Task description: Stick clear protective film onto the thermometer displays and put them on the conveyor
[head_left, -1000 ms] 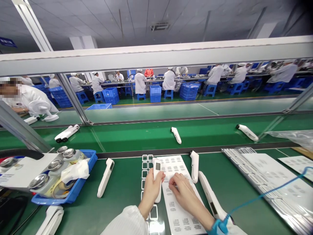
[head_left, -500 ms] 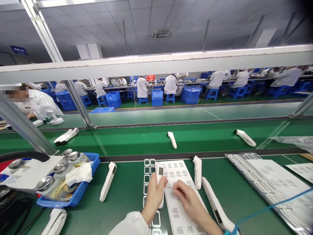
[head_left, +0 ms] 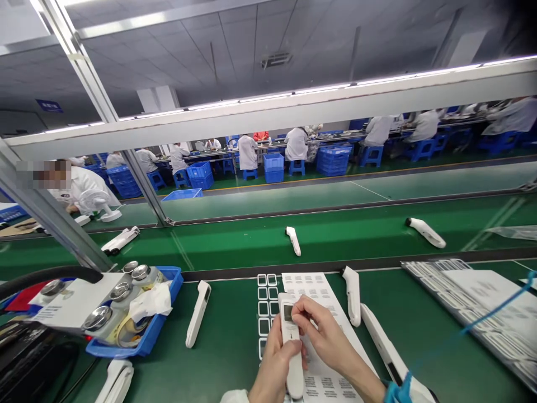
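Observation:
A white handheld thermometer (head_left: 290, 331) with a small dark screen lies in my left hand (head_left: 272, 361), its fingers wrapped round the body and its thumb across the front. My right hand (head_left: 329, 338) is pinched over the screen's right edge; whatever its fingertips hold is hidden. Beneath both hands lies a white sheet of printed labels (head_left: 310, 282). A strip of white-edged rectangular frames (head_left: 263, 308) runs along the sheet's left side. Right of the sheet lie two more white thermometers, one (head_left: 352, 296) further back and one (head_left: 384, 347) nearer my right forearm.
A blue tray (head_left: 157, 330) with metal-lidded jars stands at left. Another thermometer (head_left: 198, 314) lies beside it. Several more sit on the green conveyor (head_left: 243, 246) beyond the table. Sheets of frames (head_left: 470, 313) lie at right. A blue cord (head_left: 486, 319) runs from my right wrist.
My right hand has moved from the label sheet up to the thermometer's screen. The left hand has shifted slightly right and nearer, with the thermometer still in it. The view has tilted a little.

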{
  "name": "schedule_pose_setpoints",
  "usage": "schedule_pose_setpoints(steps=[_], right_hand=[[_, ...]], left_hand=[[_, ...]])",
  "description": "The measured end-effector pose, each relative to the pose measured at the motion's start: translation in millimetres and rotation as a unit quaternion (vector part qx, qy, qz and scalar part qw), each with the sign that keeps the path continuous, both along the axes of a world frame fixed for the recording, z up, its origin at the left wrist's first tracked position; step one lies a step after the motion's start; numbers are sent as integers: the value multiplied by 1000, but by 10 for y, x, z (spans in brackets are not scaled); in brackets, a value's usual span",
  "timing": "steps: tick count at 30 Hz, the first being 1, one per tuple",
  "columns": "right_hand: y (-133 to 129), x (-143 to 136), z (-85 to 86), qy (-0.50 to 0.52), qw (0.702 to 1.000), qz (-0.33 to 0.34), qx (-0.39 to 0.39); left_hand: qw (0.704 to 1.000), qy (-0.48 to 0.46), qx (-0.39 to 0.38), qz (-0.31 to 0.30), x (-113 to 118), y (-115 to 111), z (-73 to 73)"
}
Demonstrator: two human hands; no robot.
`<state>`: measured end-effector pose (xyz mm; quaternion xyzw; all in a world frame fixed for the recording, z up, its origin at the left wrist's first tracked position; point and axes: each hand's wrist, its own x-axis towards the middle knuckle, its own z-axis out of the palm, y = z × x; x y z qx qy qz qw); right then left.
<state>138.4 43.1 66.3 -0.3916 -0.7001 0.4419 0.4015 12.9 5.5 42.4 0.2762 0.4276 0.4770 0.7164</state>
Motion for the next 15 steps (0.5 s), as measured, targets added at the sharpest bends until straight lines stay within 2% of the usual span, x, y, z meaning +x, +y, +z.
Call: schedule_pose_setpoints(steps=[5, 15], right_hand=[[-7, 41, -67, -20, 999, -23, 23], [0, 76, -99, -1, 1000, -16, 20]], left_hand=[[1000, 10, 14, 6, 63, -8, -104], [1000, 3, 7, -17, 60, -24, -78]])
